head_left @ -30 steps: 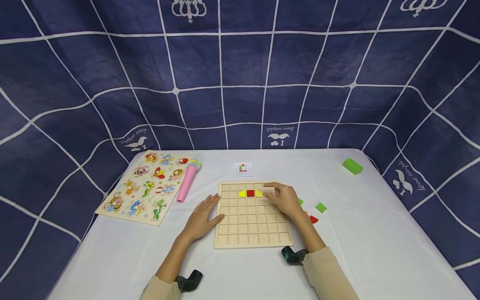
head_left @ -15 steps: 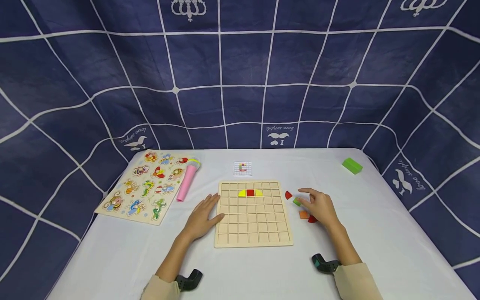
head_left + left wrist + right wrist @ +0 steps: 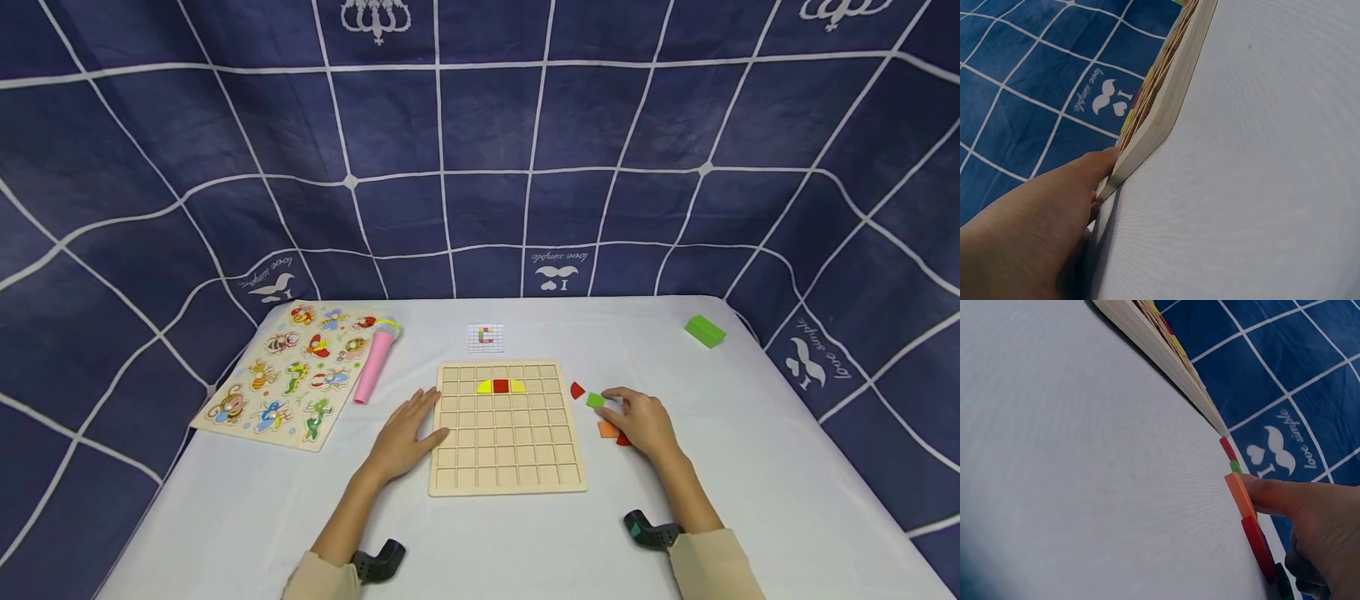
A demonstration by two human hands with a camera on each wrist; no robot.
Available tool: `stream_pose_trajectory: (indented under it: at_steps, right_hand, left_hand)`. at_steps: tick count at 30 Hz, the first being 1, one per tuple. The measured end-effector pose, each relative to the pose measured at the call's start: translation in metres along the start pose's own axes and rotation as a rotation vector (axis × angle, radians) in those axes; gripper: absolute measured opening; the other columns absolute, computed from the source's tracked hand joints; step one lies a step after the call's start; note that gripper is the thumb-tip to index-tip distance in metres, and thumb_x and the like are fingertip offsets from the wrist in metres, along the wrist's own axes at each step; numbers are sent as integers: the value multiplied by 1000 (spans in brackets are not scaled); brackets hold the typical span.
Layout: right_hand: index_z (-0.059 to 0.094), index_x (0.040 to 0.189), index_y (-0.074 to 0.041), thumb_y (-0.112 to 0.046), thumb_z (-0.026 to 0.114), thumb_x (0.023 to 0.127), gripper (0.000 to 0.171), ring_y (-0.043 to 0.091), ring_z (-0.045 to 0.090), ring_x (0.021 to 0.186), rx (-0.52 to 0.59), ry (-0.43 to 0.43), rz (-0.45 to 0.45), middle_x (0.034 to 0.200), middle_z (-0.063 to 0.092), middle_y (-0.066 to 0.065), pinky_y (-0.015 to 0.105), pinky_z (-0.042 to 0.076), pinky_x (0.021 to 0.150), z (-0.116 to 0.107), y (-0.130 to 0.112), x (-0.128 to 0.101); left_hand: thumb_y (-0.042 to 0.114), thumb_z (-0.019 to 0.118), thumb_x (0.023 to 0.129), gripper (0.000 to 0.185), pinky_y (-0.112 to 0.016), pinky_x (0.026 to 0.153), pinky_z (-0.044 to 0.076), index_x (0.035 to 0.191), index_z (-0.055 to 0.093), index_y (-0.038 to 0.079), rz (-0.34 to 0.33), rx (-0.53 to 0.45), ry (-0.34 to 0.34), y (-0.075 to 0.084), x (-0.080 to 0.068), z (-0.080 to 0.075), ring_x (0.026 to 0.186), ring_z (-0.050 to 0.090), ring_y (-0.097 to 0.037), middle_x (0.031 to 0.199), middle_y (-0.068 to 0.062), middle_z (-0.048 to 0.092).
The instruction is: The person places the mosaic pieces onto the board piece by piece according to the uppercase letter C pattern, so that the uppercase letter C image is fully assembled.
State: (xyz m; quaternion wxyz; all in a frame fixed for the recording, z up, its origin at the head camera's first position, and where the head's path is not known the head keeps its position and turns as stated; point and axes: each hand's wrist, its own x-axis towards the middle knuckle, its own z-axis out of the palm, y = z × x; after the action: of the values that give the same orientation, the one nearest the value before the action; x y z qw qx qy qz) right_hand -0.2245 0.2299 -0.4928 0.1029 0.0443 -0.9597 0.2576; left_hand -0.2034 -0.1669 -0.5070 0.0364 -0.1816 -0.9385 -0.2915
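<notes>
A square wooden grid board (image 3: pixel 507 433) lies on the table, with a red square tile (image 3: pixel 501 386) between two yellow rounded tiles in an upper row. My left hand (image 3: pixel 401 437) rests at its left edge, fingers straight and thumb on the rim; the left wrist view shows this thumb (image 3: pixel 1100 164) too. Right of the board, thumb and forefinger of my right hand (image 3: pixel 643 423) pinch a green square tile (image 3: pixel 596 400) at its right end. An orange tile (image 3: pixel 608 430) and a red tile (image 3: pixel 623 439) lie by the thumb, the red one partly hidden.
Another red quarter-round tile (image 3: pixel 577 390) lies off the board's right edge. Behind the board is a small pattern card (image 3: pixel 486 337). A pink toy microphone (image 3: pixel 373 367) and an insect puzzle board (image 3: pixel 288 375) lie left; a green block (image 3: pixel 705 332) lies back right.
My right hand has moved right from the board to the loose tiles, and its fingers have come down around the green tile, which has turned slightly. The left hand stays still.
</notes>
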Motion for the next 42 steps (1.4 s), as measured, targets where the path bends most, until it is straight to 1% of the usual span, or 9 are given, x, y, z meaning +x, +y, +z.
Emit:
stream_pose_trajectory:
  at_steps: [12,18,24,28,30,32,35,39,42]
  right_hand:
    - [69,103,-7,-23,75,78,30,12,30,43,26,77,-101,48,33,-4,25,25,40,-2,-3,2]
    - [70,103,-10,-26,75,77,31,10,28,42,122,94,-150,48,34,-5,25,26,38,0,-26,6]
    - [70,103,-10,-29,75,77,33,8,28,42,183,38,-211,47,33,-7,28,31,46,16,-58,12]
    - [70,102,-13,-30,75,77,30,7,27,42,200,-10,-233,45,32,-8,41,45,68,30,-78,15]
    - [71,101,-14,-31,75,77,30,6,28,42,207,-37,-238,45,33,-9,43,46,67,37,-87,16]
    - [71,101,-14,-32,74,78,30,6,29,43,203,-61,-242,46,34,-9,37,47,58,44,-96,17]
    - [71,101,-14,-34,73,79,30,7,30,44,196,-80,-250,46,37,-7,30,32,42,55,-107,18]
    - [71,100,-15,-35,73,78,30,7,32,47,145,-61,-275,47,47,-3,29,41,55,67,-119,21]
    - [72,101,-14,-34,74,78,30,7,30,46,126,-58,-289,47,48,-3,31,42,56,75,-125,22]
  left_hand:
    - [43,55,90,68,-42,112,12,144,32,8,-11,1,-8,-1,0,0,138,17,-26,148,-8,29]
    - [44,55,90,68,-42,112,13,144,33,8,-12,-1,-5,-1,1,-1,138,17,-26,148,-8,29]
    - [44,55,90,68,-42,112,13,144,32,8,-9,-1,0,-2,1,0,138,17,-25,148,-7,29]
    - [43,55,90,68,-42,112,12,144,32,8,-11,-5,-4,-2,1,1,138,17,-25,149,-7,29]
    - [43,55,90,68,-42,112,12,144,32,8,-11,-7,-6,-1,0,1,138,17,-25,149,-7,29]
    - [43,55,90,68,-42,112,12,144,32,8,-14,-6,-7,-1,0,1,138,17,-25,149,-7,28]
    - [43,55,90,68,-42,112,12,144,32,8,-16,-5,-6,-1,0,0,138,17,-25,149,-7,29]
    - [43,56,90,68,-42,112,12,144,33,8,-13,-5,-4,-1,0,-1,138,17,-25,148,-7,29]
    - [44,55,90,69,-41,112,12,144,32,8,-16,0,-10,-1,0,0,138,17,-25,149,-7,28]
